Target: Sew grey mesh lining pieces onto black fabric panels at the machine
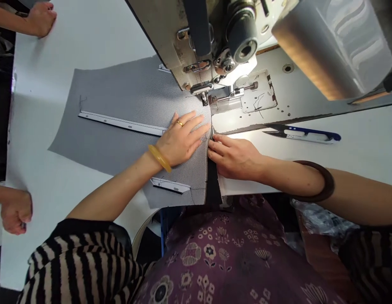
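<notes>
A grey fabric panel (120,93) with white strips (120,123) on it lies on the white table, its right edge by the needle of a sewing machine (205,90). My left hand (183,137) rests flat on the panel, fingers stretched toward the machine's presser foot. At the panel's right edge, my right hand (235,156) has its fingers pinched on the fabric edge, where a black fabric strip (214,185) shows from underneath. Part of the strip is hidden by the panel and my fingers.
Blue-handled thread snips (305,134) lie right of my right hand. Loose threads lie on the machine's metal bed (278,105). Another person's two closed hands (40,19) rest at the table's left edge. The machine head overhangs the top.
</notes>
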`<action>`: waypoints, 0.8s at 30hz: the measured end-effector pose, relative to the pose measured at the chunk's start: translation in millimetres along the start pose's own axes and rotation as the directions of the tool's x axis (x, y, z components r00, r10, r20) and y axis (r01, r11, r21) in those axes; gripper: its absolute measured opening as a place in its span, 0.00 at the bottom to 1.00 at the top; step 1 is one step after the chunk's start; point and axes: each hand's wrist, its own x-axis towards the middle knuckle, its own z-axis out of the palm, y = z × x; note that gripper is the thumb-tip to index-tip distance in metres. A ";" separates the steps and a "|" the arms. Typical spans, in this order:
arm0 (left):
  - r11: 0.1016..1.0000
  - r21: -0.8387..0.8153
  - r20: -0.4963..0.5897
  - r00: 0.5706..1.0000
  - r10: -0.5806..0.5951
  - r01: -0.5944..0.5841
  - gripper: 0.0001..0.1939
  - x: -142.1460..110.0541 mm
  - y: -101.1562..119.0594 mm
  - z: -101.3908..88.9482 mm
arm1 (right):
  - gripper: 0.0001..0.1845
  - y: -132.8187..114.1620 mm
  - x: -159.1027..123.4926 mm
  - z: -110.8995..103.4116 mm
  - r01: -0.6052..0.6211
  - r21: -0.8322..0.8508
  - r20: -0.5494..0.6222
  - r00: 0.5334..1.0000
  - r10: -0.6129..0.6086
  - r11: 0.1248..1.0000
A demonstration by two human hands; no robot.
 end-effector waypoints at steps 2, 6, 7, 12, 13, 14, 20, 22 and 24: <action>1.000 -0.011 -0.008 1.000 -0.017 0.017 0.23 0.5 0.4 3.3 | 0.15 0.2 -0.1 -0.8 -0.002 0.004 0.014 1.000 0.002 1.000; 1.000 0.007 -0.010 1.000 0.016 -0.015 0.21 4.3 1.7 1.4 | 0.16 0.5 -2.0 -0.8 -0.010 -0.004 -0.011 1.000 0.010 1.000; 1.000 0.011 -0.008 1.000 0.027 -0.027 0.21 5.5 1.6 0.2 | 0.16 0.6 -2.6 -0.5 -0.013 0.002 -0.015 1.000 0.013 1.000; 0.999 0.018 0.015 0.999 0.037 -0.037 0.20 11.7 0.4 -3.7 | 0.18 4.2 -3.2 2.8 0.005 -0.012 -0.004 1.000 -0.005 1.000; 0.999 0.021 0.016 0.999 0.034 -0.035 0.20 13.2 0.1 -4.3 | 0.18 5.5 -2.8 3.7 0.008 -0.021 -0.007 1.000 -0.009 1.000; 0.999 0.023 0.015 0.999 0.034 -0.034 0.20 14.7 -0.2 -4.7 | 0.19 6.9 -2.4 4.6 0.007 -0.028 -0.011 1.000 -0.008 1.000; 0.999 0.026 -0.010 0.999 0.043 -0.043 0.18 25.9 -7.4 -3.6 | 0.19 15.2 2.9 6.9 -0.027 -0.038 0.007 1.000 0.028 0.999; 0.999 0.029 -0.047 0.998 0.041 -0.040 0.16 30.2 -12.5 -0.7 | 0.18 17.6 5.7 6.8 -0.060 -0.041 -0.002 0.998 0.060 0.997; 0.999 0.036 -0.095 0.995 0.036 -0.033 0.15 33.9 -17.6 3.2 | 0.17 19.3 8.0 6.8 -0.086 -0.057 0.001 0.996 0.086 0.995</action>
